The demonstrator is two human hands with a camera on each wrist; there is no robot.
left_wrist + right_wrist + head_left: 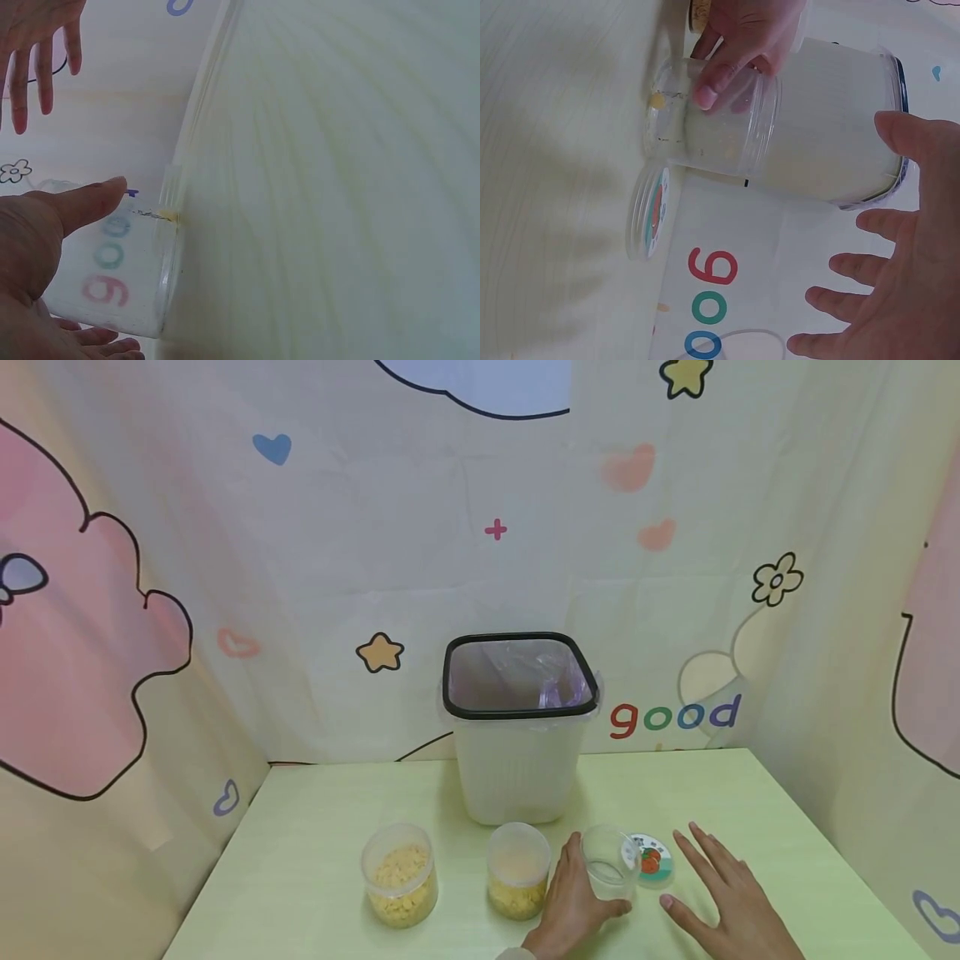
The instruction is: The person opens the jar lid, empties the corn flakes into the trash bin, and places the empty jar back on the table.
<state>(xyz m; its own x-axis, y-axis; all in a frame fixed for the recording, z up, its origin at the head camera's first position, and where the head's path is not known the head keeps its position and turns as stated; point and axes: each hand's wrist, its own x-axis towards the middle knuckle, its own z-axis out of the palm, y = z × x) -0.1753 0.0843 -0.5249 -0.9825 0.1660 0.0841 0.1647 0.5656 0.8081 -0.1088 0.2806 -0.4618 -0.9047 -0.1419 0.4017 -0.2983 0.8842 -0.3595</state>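
Your left hand (573,900) grips clear jar (604,852); your right hand (733,902) spreads wide, empty. Sideways nudge could push jar into lid (656,862); grip firmness hard to judge.

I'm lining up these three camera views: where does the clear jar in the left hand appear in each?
Head: clear jar, low, right of centre, gripped by the left hand.
Left wrist: clear jar, lower left, partly behind that hand.
Right wrist: clear jar, upper half, near centre.
Shared landmark: red letter g, seen through the jar in left wrist.
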